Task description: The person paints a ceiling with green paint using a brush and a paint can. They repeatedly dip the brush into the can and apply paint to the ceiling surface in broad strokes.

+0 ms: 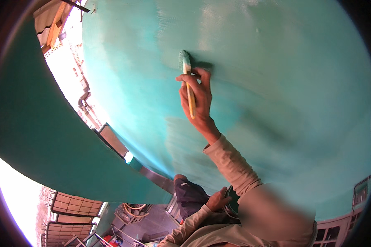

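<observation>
My right hand (198, 96) is closed around the yellow handle of a paintbrush (191, 99). The brush points upward, and its green-coated bristles lie at the surface of a turquoise wall (276, 70). Patches of lighter, darker and wet-looking paint show around it. Low down, close to my body, my left hand (218, 200) grips the rim of a round container (233, 201) with a dark green inside. My right forearm hides much of that container, so its contents cannot be made out.
A dark green wall edge (70, 152) curves along the left. Below lie a grey tiled floor (152, 226), a coiled hose (134, 210) and metal rails (99, 238). Wire-grid frames (76, 203) stand at lower left. My knee in dark cloth (189, 197) is near the wall; a white-framed window (332, 234) sits at lower right.
</observation>
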{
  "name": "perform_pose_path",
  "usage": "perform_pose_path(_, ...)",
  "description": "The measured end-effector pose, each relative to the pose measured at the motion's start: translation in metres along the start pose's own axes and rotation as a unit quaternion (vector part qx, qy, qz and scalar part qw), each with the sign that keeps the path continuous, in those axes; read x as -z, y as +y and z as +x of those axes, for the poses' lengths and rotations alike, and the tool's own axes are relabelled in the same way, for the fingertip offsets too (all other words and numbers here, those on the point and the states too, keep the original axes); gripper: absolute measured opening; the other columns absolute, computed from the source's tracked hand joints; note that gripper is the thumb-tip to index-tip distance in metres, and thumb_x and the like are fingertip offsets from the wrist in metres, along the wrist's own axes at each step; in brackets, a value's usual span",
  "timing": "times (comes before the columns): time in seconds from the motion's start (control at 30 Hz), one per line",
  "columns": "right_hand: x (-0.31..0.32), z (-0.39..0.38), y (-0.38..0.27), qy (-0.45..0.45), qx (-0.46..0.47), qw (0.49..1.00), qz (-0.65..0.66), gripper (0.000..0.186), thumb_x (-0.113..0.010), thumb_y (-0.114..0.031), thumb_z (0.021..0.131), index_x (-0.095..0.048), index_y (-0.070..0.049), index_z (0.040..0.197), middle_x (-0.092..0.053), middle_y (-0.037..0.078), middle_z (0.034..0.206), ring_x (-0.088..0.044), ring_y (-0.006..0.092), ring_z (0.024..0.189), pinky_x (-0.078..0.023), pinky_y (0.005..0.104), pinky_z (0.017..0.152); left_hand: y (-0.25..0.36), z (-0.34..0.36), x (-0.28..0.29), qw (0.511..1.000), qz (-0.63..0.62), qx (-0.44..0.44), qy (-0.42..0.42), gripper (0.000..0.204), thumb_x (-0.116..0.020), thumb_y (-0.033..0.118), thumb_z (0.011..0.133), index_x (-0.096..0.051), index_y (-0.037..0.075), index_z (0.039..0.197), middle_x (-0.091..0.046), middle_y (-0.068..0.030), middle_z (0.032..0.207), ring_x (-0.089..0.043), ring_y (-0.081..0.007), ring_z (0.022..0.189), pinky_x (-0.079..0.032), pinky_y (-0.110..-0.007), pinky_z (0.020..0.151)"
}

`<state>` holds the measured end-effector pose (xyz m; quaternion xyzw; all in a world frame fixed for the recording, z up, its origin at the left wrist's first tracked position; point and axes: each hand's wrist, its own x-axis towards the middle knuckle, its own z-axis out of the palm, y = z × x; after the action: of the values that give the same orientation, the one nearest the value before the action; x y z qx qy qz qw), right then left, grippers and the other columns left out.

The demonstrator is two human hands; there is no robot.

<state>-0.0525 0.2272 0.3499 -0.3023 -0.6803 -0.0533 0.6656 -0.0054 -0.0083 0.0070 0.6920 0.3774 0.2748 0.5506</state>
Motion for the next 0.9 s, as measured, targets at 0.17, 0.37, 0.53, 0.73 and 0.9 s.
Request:
perform_pose_path(0.17,0.048,-0.003,0.004,0.03,0.013,0.999,-0.006,0.036,-0.064,0.015,0.078,-0.069,-0.009,0.104,-0.047,0.01,0.113,-0.058,0.0206,0.093,-0.051,0.0335,0.072,0.023,-0.003,0.009,1.0,0.01,-0.014,0.013,0.049,-0.067,0.036,0.088,-0.045,0.0,0.113,-0.063,-0.033,0.093,-0.06,-0.054,0.093,-0.046,-0.056,0.075)
perform_pose_path(0.37,0.106,-0.016,0.004,0.052,0.001,0.998,-0.023,0.035,-0.06,0.018,0.08,-0.07,-0.007,0.102,-0.046,0.009,0.117,-0.057,0.0201,0.098,-0.051,0.0318,0.075,0.018,-0.005,0.01,1.0,-0.005,-0.001,0.005,0.046,-0.067,0.034,0.087,-0.045,0.0,0.109,-0.062,-0.0334,0.09,-0.059,-0.0548,0.089,-0.045,-0.057,0.073)
perform_pose_path(0.53,0.164,-0.021,0.003,0.052,0.023,0.99,-0.128,0.035,-0.058,0.016,0.082,-0.07,-0.008,0.104,-0.047,0.01,0.119,-0.057,0.0226,0.104,-0.049,0.0349,0.086,0.014,-0.001,0.01,1.0,0.01,-0.003,-0.001,0.045,-0.066,0.037,0.088,-0.046,0.001,0.108,-0.061,-0.034,0.088,-0.059,-0.0554,0.089,-0.045,-0.058,0.072)
perform_pose_path(0.73,0.208,-0.04,-0.013,0.09,-0.015,0.982,-0.166,0.032,-0.051,0.014,0.085,-0.069,-0.004,0.104,-0.047,0.013,0.123,-0.052,0.0251,0.112,-0.046,0.0363,0.095,0.014,-0.003,0.01,1.0,-0.015,0.012,-0.004,0.044,-0.065,0.036,0.087,-0.046,0.001,0.107,-0.061,-0.0331,0.088,-0.059,-0.0552,0.089,-0.045,-0.057,0.074)
perform_pose_path(0.9,0.17,-0.068,-0.008,0.099,-0.015,0.969,-0.225,0.032,-0.055,0.014,0.083,-0.069,-0.005,0.105,-0.043,0.01,0.124,-0.051,0.0209,0.109,-0.048,0.0299,0.08,0.028,-0.003,0.016,0.998,-0.047,0.035,-0.032,0.046,-0.065,0.037,0.088,-0.048,0.001,0.111,-0.062,-0.0335,0.094,-0.06,-0.0535,0.095,-0.046,-0.056,0.079)
